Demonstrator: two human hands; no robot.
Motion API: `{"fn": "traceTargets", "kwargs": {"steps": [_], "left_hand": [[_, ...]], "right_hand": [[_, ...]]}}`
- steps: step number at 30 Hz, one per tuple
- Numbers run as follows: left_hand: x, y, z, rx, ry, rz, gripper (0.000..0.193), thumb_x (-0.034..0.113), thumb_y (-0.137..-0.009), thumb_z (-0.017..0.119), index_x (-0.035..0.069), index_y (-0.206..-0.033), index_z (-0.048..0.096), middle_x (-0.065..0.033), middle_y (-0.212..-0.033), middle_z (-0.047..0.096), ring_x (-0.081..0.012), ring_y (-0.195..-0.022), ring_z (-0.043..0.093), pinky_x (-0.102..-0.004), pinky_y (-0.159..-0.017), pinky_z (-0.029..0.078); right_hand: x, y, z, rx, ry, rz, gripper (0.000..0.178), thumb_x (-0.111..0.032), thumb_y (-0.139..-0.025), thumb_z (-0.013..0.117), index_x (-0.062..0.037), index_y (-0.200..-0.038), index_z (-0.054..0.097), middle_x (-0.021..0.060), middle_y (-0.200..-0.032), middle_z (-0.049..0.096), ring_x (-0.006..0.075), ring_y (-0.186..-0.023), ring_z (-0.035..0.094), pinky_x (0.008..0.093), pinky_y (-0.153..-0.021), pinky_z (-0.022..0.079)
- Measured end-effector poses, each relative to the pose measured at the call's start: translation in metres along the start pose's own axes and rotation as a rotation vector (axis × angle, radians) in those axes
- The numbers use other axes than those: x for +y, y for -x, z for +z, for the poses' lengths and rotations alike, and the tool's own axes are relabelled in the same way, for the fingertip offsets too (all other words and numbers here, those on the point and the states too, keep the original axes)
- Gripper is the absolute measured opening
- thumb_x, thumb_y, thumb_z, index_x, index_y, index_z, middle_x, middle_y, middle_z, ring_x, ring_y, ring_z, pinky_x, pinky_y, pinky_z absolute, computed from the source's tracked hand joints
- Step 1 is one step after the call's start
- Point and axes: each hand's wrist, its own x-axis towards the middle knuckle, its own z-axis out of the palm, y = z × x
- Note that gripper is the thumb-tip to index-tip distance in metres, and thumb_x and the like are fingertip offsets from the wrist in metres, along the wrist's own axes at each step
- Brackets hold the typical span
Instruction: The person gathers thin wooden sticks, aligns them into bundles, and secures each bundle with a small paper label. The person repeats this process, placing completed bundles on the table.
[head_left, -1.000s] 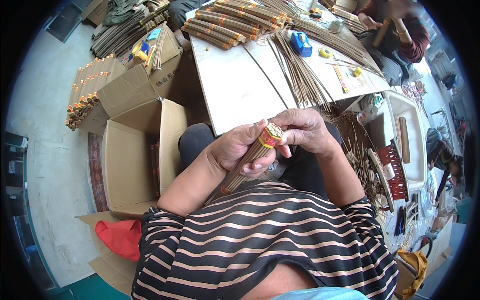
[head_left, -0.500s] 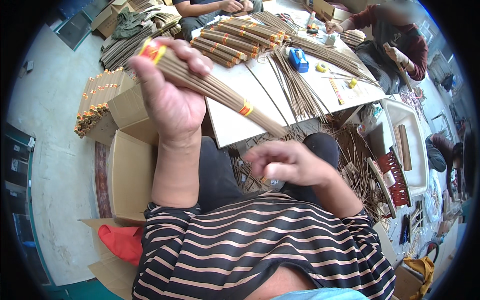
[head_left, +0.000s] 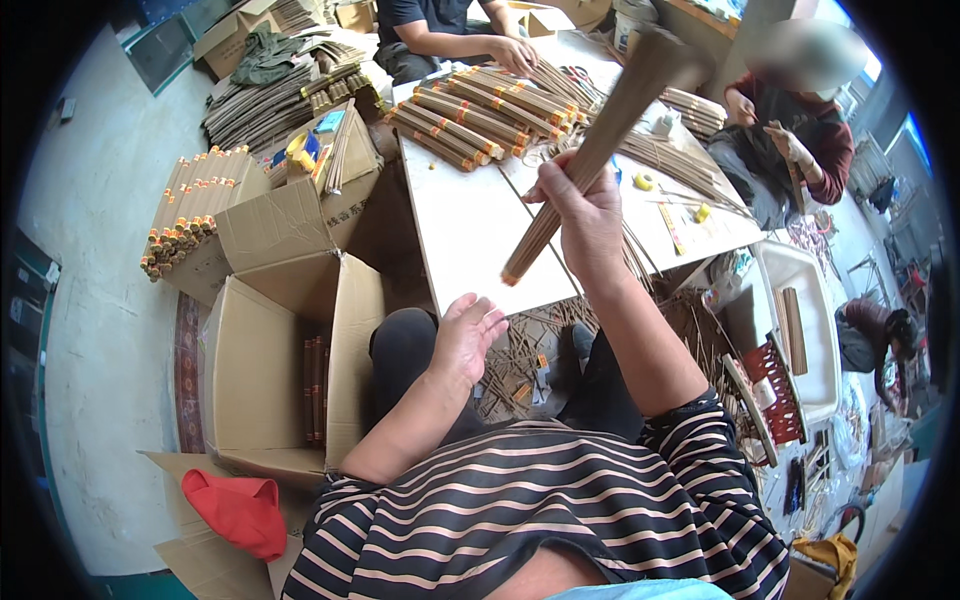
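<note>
My right hand (head_left: pixel 592 218) is closed around a thick bundle of brown incense sticks (head_left: pixel 628 108), raised at a slant over the table. The bundle's upper end is blurred. One end points down toward my left hand (head_left: pixel 465 335), which is open and empty, fingers spread, beside the near corner of the white table (head_left: pixel 450 220). Across the tabletop lies a pile of similar bundles (head_left: pixel 480 110) with red and yellow bands. To my left stands an open cardboard box (head_left: pixel 250 370), with several bundles (head_left: pixel 316 390) standing against its inner right side.
More banded bundles (head_left: pixel 195 205) are stacked at the left. Tape rolls (head_left: pixel 643 182) and loose sticks lie on the table's right. Scattered sticks (head_left: pixel 515 370) cover the floor below. A white basin (head_left: pixel 825 385) stands right. Two people sit around the table, one with a hand (head_left: pixel 515 57) at the sticks.
The bundle has passed from my left hand to my right and now tilts the other way. My left hand has come down, empty. The box's inside is now in fuller view.
</note>
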Motion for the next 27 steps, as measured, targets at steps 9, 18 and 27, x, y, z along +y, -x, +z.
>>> {"fn": "traceTargets", "kwargs": {"steps": [9, 18, 27], "left_hand": [[0.031, 0.0, -0.007, -0.094, -0.149, 0.189, 0.044, 0.004, -0.085, 0.048, -0.008, -0.123, 0.031, -0.0177, -0.109, 0.048, -0.0232, -0.093, 0.055, -0.0344, -0.082, 0.048], [0.046, -0.008, 0.004, -0.198, -0.349, 0.473, 0.044, 0.017, -0.086, 0.059, -0.003, -0.119, 0.039, -0.0139, -0.106, 0.053, -0.0191, -0.098, 0.054, -0.0313, -0.086, 0.045], [0.101, 0.002, 0.065, -0.303, -0.318, 0.923, 0.048, 0.018, -0.079, 0.069, 0.001, -0.113, 0.041, -0.0103, -0.094, 0.057, -0.0159, -0.088, 0.056, -0.0312, -0.082, 0.045]], "right_hand": [[0.081, -0.003, -0.018, -0.111, 0.5, 0.181, 0.021, -0.02, -0.086, 0.063, -0.0052, -0.087, 0.049, -0.0001, -0.075, 0.052, 0.0079, -0.069, 0.052, 0.0224, -0.063, 0.045], [0.095, -0.003, -0.009, -0.182, 0.583, 0.193, 0.023, -0.02, -0.083, 0.065, -0.0022, -0.083, 0.051, 0.0035, -0.067, 0.053, 0.0104, -0.064, 0.047, 0.0272, -0.058, 0.042], [0.039, 0.04, 0.025, -0.318, 1.038, 0.036, 0.029, -0.024, -0.079, 0.066, -0.0013, -0.076, 0.047, 0.0209, -0.066, 0.055, 0.037, -0.061, 0.056, 0.0402, -0.057, 0.045]]}}
